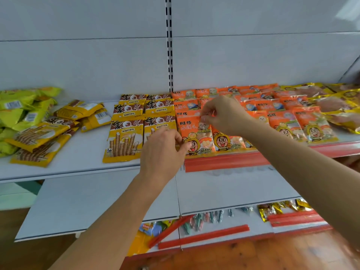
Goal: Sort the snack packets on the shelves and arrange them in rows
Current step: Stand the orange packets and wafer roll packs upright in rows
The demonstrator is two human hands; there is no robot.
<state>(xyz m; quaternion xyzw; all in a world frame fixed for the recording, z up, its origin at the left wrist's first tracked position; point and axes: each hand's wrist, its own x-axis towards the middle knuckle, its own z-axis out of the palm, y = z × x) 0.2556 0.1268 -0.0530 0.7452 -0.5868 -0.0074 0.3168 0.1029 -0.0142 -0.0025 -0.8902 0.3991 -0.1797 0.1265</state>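
Observation:
An orange snack packet (196, 135) with a bee cartoon lies at the shelf's front edge, leftmost in its orange row. My left hand (163, 151) pinches its lower left edge. My right hand (224, 115) pinches its top right corner. More orange packets (284, 106) lie in overlapping rows to the right and behind. Yellow wafer-roll packets (126, 139) lie in two columns just left of it. Loose wafer-roll packets (39, 141) are piled further left.
Lime-green packets (15, 110) are heaped at the far left of the white shelf (78, 162). Gold packets (335, 104) sit at the far right. A red price strip (224, 162) runs along the front edge. The lower shelf holds small sweets (204, 219) and loose red strips (204, 238).

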